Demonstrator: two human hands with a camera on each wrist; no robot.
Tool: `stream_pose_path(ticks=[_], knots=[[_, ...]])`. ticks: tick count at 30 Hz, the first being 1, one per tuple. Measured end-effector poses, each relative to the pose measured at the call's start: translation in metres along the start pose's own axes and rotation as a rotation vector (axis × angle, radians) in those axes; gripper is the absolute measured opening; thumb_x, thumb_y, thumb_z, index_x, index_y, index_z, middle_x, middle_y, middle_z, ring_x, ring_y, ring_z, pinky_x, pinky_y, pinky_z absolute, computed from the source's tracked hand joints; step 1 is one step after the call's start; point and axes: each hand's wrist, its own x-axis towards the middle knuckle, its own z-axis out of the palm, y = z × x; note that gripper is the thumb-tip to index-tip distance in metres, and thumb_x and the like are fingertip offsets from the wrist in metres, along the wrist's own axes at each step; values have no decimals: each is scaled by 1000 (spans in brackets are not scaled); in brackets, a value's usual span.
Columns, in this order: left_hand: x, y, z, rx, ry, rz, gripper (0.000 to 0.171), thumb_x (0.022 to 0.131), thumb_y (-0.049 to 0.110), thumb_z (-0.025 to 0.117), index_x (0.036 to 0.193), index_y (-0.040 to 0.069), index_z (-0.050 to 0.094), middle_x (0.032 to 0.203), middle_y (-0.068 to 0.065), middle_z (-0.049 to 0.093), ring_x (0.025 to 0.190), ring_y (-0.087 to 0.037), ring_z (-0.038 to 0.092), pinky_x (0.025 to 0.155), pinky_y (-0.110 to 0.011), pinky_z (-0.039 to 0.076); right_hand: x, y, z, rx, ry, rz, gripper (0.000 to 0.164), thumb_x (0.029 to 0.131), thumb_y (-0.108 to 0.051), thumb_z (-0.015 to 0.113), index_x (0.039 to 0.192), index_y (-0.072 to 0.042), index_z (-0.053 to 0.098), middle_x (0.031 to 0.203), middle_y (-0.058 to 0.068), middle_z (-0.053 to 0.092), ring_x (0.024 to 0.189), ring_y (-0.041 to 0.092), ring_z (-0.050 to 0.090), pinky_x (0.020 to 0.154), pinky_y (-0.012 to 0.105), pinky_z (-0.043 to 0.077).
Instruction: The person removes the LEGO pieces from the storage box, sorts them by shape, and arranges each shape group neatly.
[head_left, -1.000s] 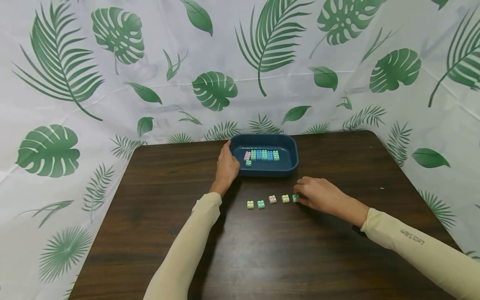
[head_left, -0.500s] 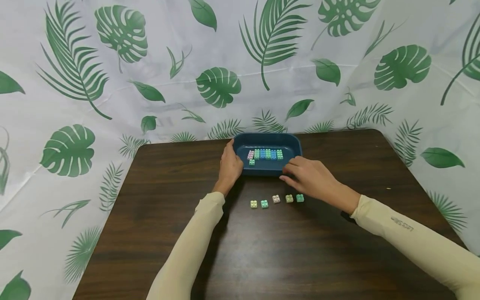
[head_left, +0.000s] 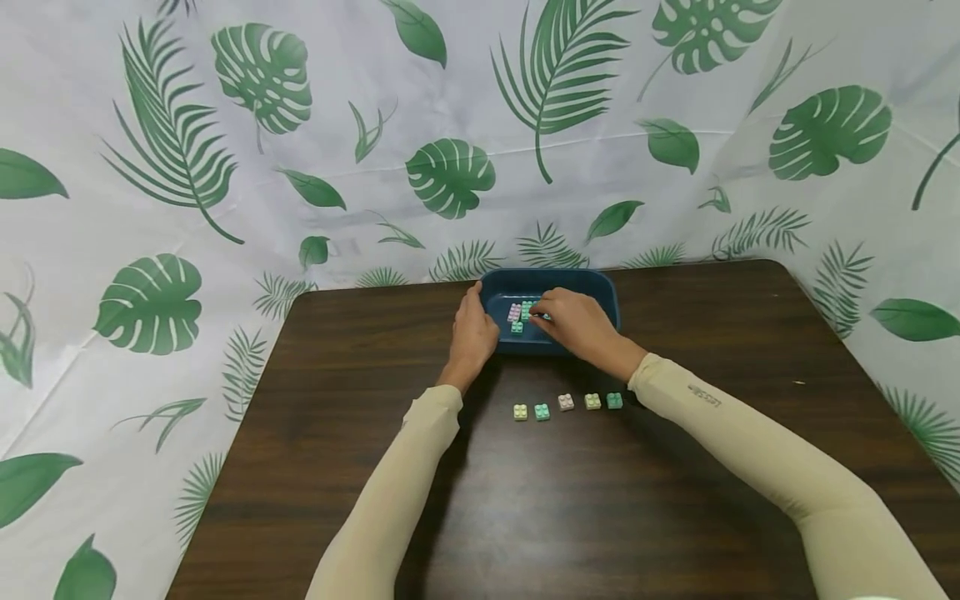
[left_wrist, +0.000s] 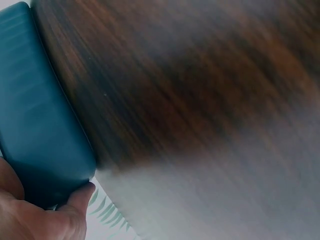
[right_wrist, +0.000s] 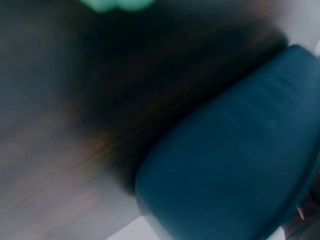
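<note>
My left hand (head_left: 474,333) grips the left end of a dark blue tray (head_left: 501,283); the left wrist view shows thumb and fingers about the tray's end (left_wrist: 40,110). My right hand (head_left: 581,325) reaches over the tray's front rim, its bent fingertips among the toy building bricks inside. Whether they pinch a brick is hidden. Left of those fingertips show a pink brick (head_left: 513,312), a green brick (head_left: 527,309) and a small green brick (head_left: 517,327). The right hand covers the other bricks in the tray. Its wrist view shows mostly the tray's outer wall (right_wrist: 225,150), blurred.
In front of the tray, a loose row of small square bricks lies on the dark wooden table (head_left: 360,400): yellow (head_left: 521,412), green (head_left: 542,412), pink (head_left: 566,402), another yellow (head_left: 592,401) and teal (head_left: 614,401). A leaf-patterned cloth (head_left: 345,125) hangs behind.
My right hand has let go of the teal brick at the row's right end and moved up and left into the tray. The left hand keeps its grip on the tray.
</note>
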Motion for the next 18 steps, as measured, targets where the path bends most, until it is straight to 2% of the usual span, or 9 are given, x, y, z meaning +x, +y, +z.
stream_pose_path(ticks=[4, 8, 12, 18], knots=[[0, 1, 0, 3, -10, -2, 58, 95, 6, 40, 151, 18, 27, 146, -8, 43, 127, -29, 51, 100, -46, 46, 15, 6, 11, -4, -40, 60, 18, 81, -31, 76, 96, -20, 77, 88, -2, 70, 75, 13, 63, 63, 31, 53], [1, 1, 2, 3, -3, -11, 58, 95, 6, 41, 150, 18, 28, 144, -8, 45, 123, -31, 53, 99, -47, 47, 24, 5, 14, 4, -161, 95, 20, 82, -34, 75, 97, -21, 77, 88, -2, 66, 75, 13, 60, 63, 29, 52], [2, -1, 2, 0, -6, -15, 59, 95, 6, 42, 150, 19, 28, 144, -8, 45, 121, -31, 54, 97, -47, 48, 32, 1, 16, 6, -267, 96, 19, 81, -36, 75, 93, -22, 77, 87, -3, 63, 76, 12, 58, 64, 29, 51], [3, -2, 1, -6, -4, -7, 58, 95, 6, 42, 150, 17, 27, 147, -8, 42, 126, -30, 52, 100, -47, 46, 39, 0, 22, 43, -335, 80, 12, 80, -33, 77, 87, -23, 76, 87, -4, 65, 77, 12, 59, 67, 30, 52]])
